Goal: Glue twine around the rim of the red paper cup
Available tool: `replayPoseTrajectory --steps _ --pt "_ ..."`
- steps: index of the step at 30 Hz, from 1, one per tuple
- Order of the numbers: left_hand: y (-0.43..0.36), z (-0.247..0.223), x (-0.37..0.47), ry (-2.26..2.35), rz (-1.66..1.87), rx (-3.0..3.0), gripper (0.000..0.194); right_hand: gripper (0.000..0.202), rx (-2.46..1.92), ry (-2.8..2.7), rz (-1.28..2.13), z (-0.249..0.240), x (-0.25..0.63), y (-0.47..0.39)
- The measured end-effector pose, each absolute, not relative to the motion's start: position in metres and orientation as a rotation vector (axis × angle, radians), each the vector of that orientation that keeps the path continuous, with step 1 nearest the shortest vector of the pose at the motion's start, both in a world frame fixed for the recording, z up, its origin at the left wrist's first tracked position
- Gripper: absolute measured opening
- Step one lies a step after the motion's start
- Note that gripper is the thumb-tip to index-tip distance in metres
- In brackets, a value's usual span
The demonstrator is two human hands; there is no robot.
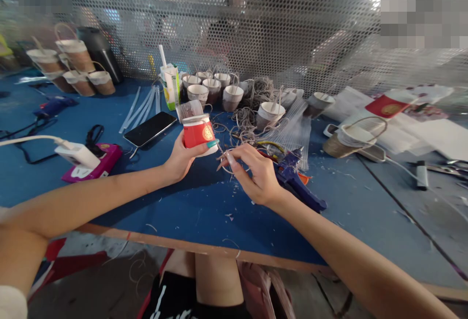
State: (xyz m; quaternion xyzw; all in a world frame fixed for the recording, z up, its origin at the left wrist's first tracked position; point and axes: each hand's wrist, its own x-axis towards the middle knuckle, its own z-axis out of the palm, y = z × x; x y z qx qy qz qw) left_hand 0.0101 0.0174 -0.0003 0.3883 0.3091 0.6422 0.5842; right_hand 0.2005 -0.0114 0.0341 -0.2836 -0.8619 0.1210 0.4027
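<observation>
My left hand (178,162) is wrapped round a red and white paper cup (195,134) with a gold round print, tilted a little above the table. At its rim a translucent, ridged piece (190,109) sticks up. Close by on the right, my right hand (255,171) pinches a thin pale cord (227,169), which seems to run toward the cup's side; whether it is joined there I cannot tell. Beneath and beside my right hand lies a blue glue gun (298,180). Loose twine (244,121) is heaped behind the hands.
Several small twine-wrapped cups (212,85) stand at the back. A black phone (149,129), a drink carton (170,87) and clear glue sticks (292,124) lie around. A pink power strip (109,158) is at left. Perforated metal sheeting (278,31) rises behind.
</observation>
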Motion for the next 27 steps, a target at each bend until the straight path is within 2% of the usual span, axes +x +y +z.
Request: replayPoseTrajectory --steps 5,10,14,16,18,20,22,27 --pt "0.019 -0.006 0.008 0.697 1.451 0.938 0.066 0.021 -0.897 -2.116 0.339 0.032 0.200 -0.007" --pt "0.020 -0.008 0.007 0.642 1.349 1.008 0.055 0.022 -1.177 -1.939 -0.105 0.054 0.218 0.004" --pt "0.019 -0.006 0.007 0.622 1.292 1.039 0.056 0.046 -1.749 -1.937 -0.394 0.076 0.247 -0.011" --pt "0.019 -0.007 0.007 0.615 1.282 1.043 0.060 0.048 -2.098 -1.933 -0.348 0.077 0.263 -0.023" --pt "0.020 -0.007 0.007 0.599 1.280 1.036 0.061 0.049 -2.299 -1.949 -0.153 0.071 0.278 -0.032" --pt "0.020 -0.007 0.008 0.579 1.268 1.022 0.059 0.045 -2.239 -2.081 0.047 0.062 0.290 -0.035" --pt "0.020 -0.007 0.008 0.557 1.239 1.010 0.056 0.039 -2.115 -2.206 0.110 0.054 0.297 -0.035" --pt "0.021 -0.005 0.009 0.521 1.199 0.962 0.051 0.021 -2.300 -2.135 0.000 0.044 0.291 -0.035"
